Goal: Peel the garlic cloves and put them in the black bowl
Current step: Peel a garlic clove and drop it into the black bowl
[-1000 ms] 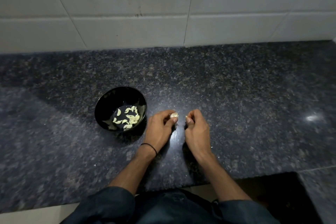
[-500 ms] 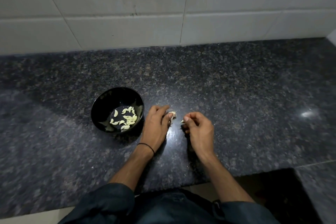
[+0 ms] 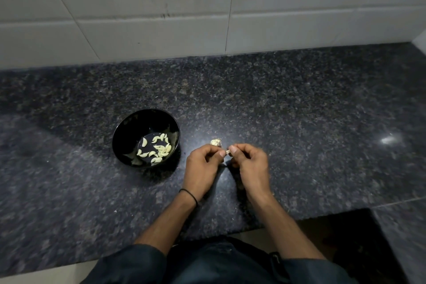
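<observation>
left hand (image 3: 202,165) and right hand (image 3: 251,163) both pinching clove (image 3: 227,151); best grip firm, strip skin from tip, then into black bowl (image 3: 128,127)

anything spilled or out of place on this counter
Nothing spilled: the peeled cloves all lie inside the black bowl. Only a small garlic clump sits loose on the countertop, just beyond the left hand.

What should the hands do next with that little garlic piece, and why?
Probably pull the skin off: the left hand and right hand both pinch the garlic clove, a little way from the black bowl, where peeled cloves already lie.
</observation>
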Motion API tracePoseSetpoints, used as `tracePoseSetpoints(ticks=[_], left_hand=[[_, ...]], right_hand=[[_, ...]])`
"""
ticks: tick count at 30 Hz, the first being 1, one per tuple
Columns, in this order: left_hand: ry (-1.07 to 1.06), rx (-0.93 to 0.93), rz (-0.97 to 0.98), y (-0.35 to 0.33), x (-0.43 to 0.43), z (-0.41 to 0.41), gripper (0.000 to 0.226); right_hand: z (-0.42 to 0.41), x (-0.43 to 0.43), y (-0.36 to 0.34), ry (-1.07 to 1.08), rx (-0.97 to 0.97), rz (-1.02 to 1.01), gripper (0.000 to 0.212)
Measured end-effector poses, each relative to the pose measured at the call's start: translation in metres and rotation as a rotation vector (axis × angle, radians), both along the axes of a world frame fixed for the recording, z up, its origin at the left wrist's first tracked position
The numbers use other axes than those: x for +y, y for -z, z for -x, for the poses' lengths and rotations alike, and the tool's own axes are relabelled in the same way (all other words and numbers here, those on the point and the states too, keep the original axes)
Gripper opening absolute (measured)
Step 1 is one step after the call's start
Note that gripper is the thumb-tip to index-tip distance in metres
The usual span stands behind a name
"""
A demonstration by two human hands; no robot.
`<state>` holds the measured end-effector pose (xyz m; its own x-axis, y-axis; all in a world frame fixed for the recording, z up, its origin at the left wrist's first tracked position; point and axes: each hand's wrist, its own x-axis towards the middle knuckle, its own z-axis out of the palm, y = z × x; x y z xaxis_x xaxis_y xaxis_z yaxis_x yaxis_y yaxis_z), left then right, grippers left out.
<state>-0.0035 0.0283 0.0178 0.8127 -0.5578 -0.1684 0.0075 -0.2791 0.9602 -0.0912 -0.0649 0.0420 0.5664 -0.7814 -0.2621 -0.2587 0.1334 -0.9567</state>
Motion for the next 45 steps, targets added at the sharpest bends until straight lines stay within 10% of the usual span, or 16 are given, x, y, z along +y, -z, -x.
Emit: tracePoseSetpoints(ticks=[8,14,21,28,31,40,45], left_hand=[[-0.034,-0.101,-0.079,-0.005,-0.001,0.006,0.007],[-0.085,0.23,0.05,-0.01,-0.005,0.009,0.019],[-0.067,0.508,0.146,-0.018,-0.002,0.012,0.025],[0.023,-0.466,-0.185,-0.019,0.001,0.009,0.023],[0.032,-0.604,-0.211,-0.019,-0.001,0.008,0.023],[-0.012,0.336,0.032,-0.018,-0.006,0.011,0.034],[0.063,-0.433,-0.226,-0.019,0.0,0.01,0.014]], right_hand=[[0.0,-0.001,-0.003,-0.013,0.183,0.244,0.015],[-0.009,0.003,-0.007,0.193,0.04,-0.202,0.015],[-0.006,0.006,-0.011,0.179,0.006,-0.268,0.014],[-0.001,0.01,-0.012,0.072,0.249,0.263,0.02],[-0.002,0.012,-0.013,0.077,0.265,0.38,0.019],[0.001,0.007,-0.007,0.04,0.128,0.264,0.017],[0.0,0.008,-0.008,0.07,0.212,0.222,0.021]])
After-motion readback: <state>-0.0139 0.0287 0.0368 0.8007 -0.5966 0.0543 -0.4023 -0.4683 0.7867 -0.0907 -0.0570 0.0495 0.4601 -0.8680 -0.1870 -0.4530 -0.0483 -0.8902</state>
